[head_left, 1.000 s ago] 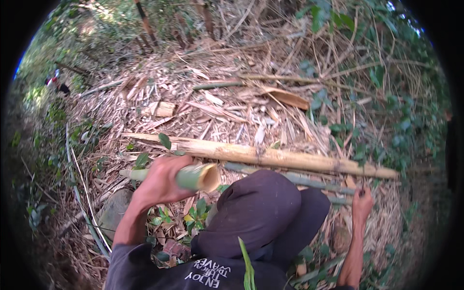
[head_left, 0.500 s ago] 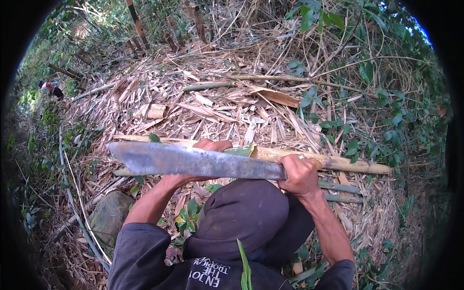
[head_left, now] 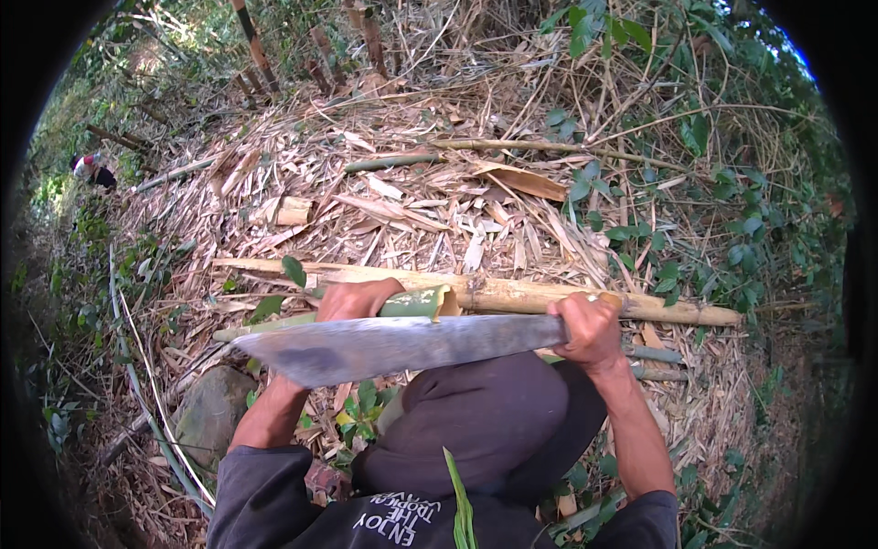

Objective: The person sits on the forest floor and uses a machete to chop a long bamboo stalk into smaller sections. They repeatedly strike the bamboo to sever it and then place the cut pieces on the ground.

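My right hand (head_left: 588,331) is closed round the handle of a machete (head_left: 412,346), whose broad grey blade stretches leftward in front of my knees. Part of a short wooden handle end shows above the fist. Behind the blade, my left hand (head_left: 358,298) grips a green bamboo piece (head_left: 416,302) with a cut, open end facing right. The blade hides my left wrist and the lower side of that piece. Just beyond, a long pale bamboo pole (head_left: 540,296) lies crosswise, close to the green piece; whether they touch I cannot tell.
Dry bamboo sheaths and chips (head_left: 393,215) cover the ground. A grey rock (head_left: 212,414) sits at lower left, near thin green stalks (head_left: 151,393). Thin bamboo lengths (head_left: 654,355) lie right of my knee. Leafy vines (head_left: 741,220) fill the right; a distant person (head_left: 94,170) is far left.
The machete has come nearer to me and slightly right, its tip lower. My left hand has shifted left and now shows above the blade with more of the green bamboo piece.
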Demonstrator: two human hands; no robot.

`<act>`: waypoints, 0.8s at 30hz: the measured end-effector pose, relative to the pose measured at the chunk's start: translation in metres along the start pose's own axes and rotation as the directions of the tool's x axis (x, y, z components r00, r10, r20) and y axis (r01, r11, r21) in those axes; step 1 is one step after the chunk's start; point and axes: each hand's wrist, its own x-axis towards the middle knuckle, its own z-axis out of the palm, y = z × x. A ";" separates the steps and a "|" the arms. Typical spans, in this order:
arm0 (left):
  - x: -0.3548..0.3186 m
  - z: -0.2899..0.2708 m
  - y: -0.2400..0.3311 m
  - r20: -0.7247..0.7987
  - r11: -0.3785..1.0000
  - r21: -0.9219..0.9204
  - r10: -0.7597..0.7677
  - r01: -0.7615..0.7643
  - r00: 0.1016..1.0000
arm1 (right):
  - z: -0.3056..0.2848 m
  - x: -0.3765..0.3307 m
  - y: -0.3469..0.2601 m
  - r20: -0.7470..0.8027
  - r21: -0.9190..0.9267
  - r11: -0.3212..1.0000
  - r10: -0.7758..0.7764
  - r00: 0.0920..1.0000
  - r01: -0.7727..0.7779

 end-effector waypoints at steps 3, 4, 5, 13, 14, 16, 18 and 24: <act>-0.002 -0.001 -0.013 0.024 0.999 0.028 0.025 -0.026 0.999 | -0.015 -0.010 0.006 -0.002 -0.113 0.993 0.030 1.000 -0.030; 0.004 -0.002 -0.015 0.057 1.000 0.004 0.015 -0.015 0.998 | -0.016 -0.012 0.005 -0.006 -0.121 0.991 0.061 0.998 -0.061; 0.011 -0.003 -0.016 0.092 1.000 -0.019 0.006 -0.005 0.996 | -0.015 -0.014 0.004 -0.011 -0.129 0.987 0.094 0.995 -0.095; 0.037 0.037 0.006 0.208 0.994 0.053 -0.104 0.095 0.973 | 0.012 -0.001 -0.027 -0.024 -0.015 0.984 0.175 0.984 -0.175; 0.035 0.036 0.010 0.178 0.991 0.132 -0.045 0.022 0.983 | 0.010 0.003 -0.030 -0.007 -0.015 0.983 0.180 0.984 -0.180; 0.029 0.034 0.009 0.120 0.990 0.139 -0.012 -0.005 0.993 | 0.009 0.007 -0.029 -0.026 0.045 0.989 0.141 0.990 -0.140; 0.028 0.035 0.006 0.138 0.991 0.129 -0.062 0.044 0.988 | 0.009 0.008 -0.029 -0.044 0.061 0.991 0.120 0.992 -0.117; 0.031 0.038 0.011 0.085 0.990 0.134 -0.059 0.048 0.995 | 0.015 0.004 -0.021 -0.075 -0.007 0.993 0.114 0.991 -0.115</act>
